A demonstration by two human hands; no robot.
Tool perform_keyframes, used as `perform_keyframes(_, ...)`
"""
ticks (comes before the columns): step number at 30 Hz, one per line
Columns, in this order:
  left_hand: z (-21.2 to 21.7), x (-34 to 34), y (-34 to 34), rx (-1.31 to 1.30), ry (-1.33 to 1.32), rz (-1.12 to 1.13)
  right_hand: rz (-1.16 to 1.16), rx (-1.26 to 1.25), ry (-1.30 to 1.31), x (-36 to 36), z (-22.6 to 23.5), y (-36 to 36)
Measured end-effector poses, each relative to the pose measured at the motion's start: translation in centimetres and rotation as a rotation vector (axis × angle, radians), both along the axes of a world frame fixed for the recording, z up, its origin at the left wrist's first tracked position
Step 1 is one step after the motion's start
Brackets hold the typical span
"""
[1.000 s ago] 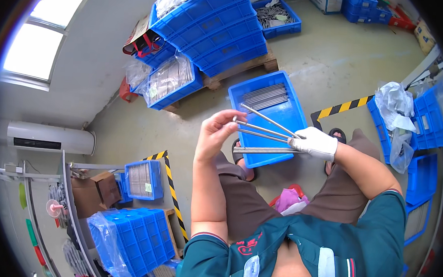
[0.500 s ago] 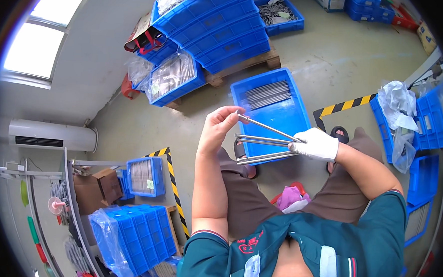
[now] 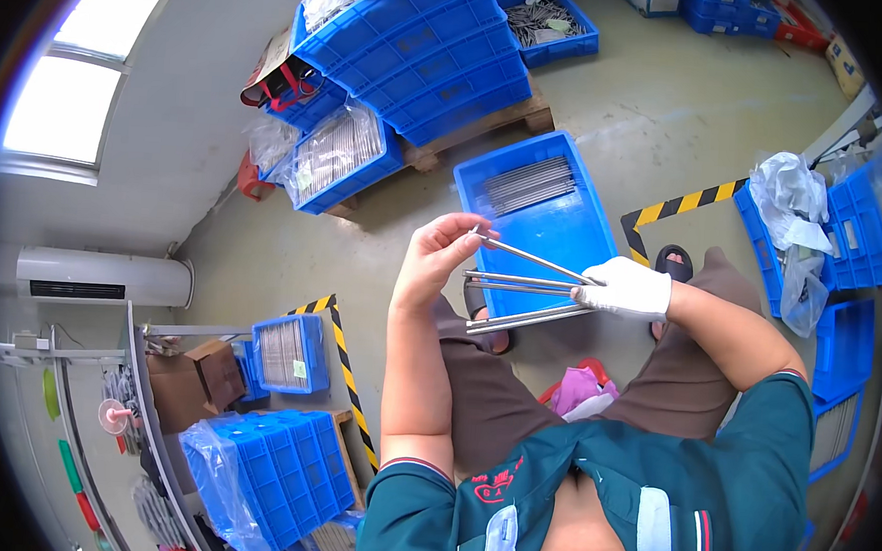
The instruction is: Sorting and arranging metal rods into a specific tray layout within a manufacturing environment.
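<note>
On the left, the bare left hand (image 3: pixel 440 260) is up in the air, and its forearm stands almost straight up from the near side. The thumb and a finger pinch the left end of one thin grey rod (image 3: pixel 527 253). On the right, the right hand (image 3: pixel 628 288) wears a white glove, and its arm slants in from the near right. It is closed around the right ends of a small bunch of rods, and the pinched one is part of it.

The pinched rod is long and straight. Its left end is far and its right end is nearer, in the glove. The middle rods (image 3: pixel 521 280) run almost flat from left to right. The nearest rods (image 3: pixel 519 319) tip the other way, with their left ends nearer. The bunch spreads like a fan.

On the left, floor (image 3: pixel 372 262) stretches from striped tape (image 3: pixel 344 380) to a blue bin (image 3: pixel 563 232). The rods are over the bin's near part, and some left ends poke past its left edge. More rods (image 3: pixel 530 185) lie side by side in its far part, left to right. More striped tape (image 3: pixel 689 202) is on the right.
</note>
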State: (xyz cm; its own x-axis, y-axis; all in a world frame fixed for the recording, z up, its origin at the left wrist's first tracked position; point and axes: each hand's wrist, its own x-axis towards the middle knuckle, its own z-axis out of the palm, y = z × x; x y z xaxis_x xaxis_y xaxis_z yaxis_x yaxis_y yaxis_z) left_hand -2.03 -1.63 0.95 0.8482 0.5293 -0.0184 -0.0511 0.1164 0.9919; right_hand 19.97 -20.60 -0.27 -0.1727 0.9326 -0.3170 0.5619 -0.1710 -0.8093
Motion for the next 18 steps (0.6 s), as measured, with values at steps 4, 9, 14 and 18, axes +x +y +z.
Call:
perform_keyframes(4, 0.9, -1.4, 2.1, 0.123, -0.187, 0.101, -0.036, -0.221, 0.477, 0.6, -0.2, -0.5)
perform_keyframes(9, -0.5, -0.2, 1.9, -0.5, -0.26, 0.323, -0.24, -0.519, 1.304, 0.3, -0.2, -0.3)
perform_keyframes(14, -4.2, 4.0, -2.6, -0.574, 0.128, 0.067, -0.445, -0.475, 1.371, -0.6, -1.3, 1.2)
perform_keyframes(18, -4.7, 6.4, -6.4, -0.433, 0.117, -0.193, -0.324, -0.307, 0.967, -2.3, 0.3, 1.4)
